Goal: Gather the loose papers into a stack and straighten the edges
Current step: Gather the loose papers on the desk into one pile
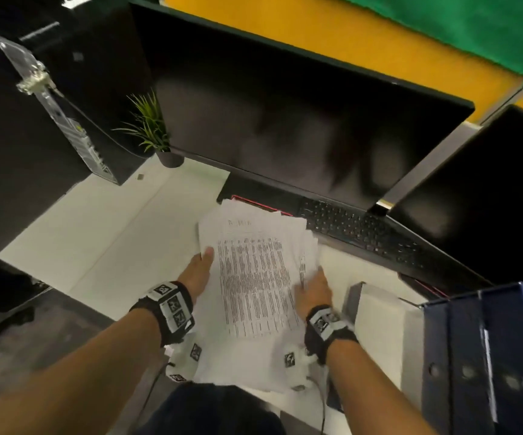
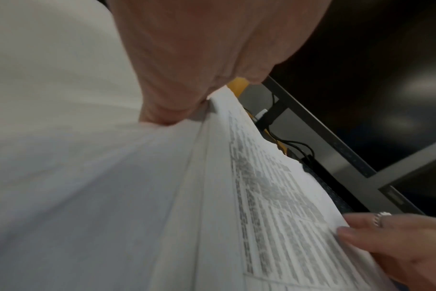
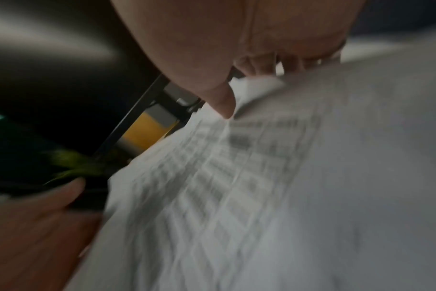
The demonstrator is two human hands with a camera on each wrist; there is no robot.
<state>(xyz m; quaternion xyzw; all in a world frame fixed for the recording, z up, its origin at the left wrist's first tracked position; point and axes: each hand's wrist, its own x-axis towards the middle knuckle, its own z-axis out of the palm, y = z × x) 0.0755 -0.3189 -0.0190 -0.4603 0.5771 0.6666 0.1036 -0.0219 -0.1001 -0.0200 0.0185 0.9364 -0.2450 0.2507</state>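
Observation:
A sheaf of white papers [image 1: 254,277], its top sheet printed with a dense table, sits unevenly fanned between both hands above the white desk [image 1: 97,230]. My left hand [image 1: 200,271] grips the sheaf's left edge with the thumb on top. On the right edge, my right hand [image 1: 315,287] holds it the same way. The left wrist view shows the papers [image 2: 274,196] edge-on under my left hand [image 2: 187,59], with the right hand [image 2: 398,246] pinching the far side. In the blurred right wrist view my right hand's [image 3: 212,49] thumb presses the papers [image 3: 236,196].
A large dark monitor [image 1: 285,105] stands behind the papers, with a black keyboard [image 1: 364,233] under it and a second monitor [image 1: 489,199] to the right. A small potted plant [image 1: 153,127] is at the back left. Blue binders [image 1: 489,356] and a grey box [image 1: 379,315] stand at the right.

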